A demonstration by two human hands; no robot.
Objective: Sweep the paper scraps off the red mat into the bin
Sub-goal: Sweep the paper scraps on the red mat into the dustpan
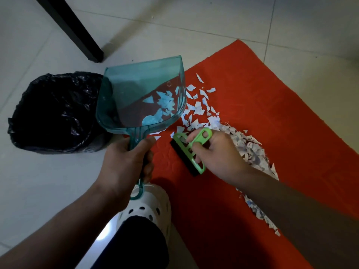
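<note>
My left hand [124, 162] is wrapped tight around the handle of the translucent teal plastic dustpan [141, 96], fingers fully curled, holding the pan tipped up with its mouth away from me. My right hand [217, 154] grips the lime-green plastic hand brush with the black strip [189, 152], fingers threaded through the frame's openings, the strip resting on the red quilted mat [252, 105].

A few white paper scraps [198, 109] already lie in the pan's low corner, which hangs over the mat's left edge; most are still scattered on the mat, just right of the pan and trailing back under my right forearm. The black-bag-lined bin [56, 113] sits off the mat's left edge, just beside the pan.

I think the risk is the tilt: if I swing the pan toward the bin carelessly, the light scraps could slide out onto the pale tiled floor [48, 181]. A hard brush stroke could also flick pieces past the mat's edge.
</note>
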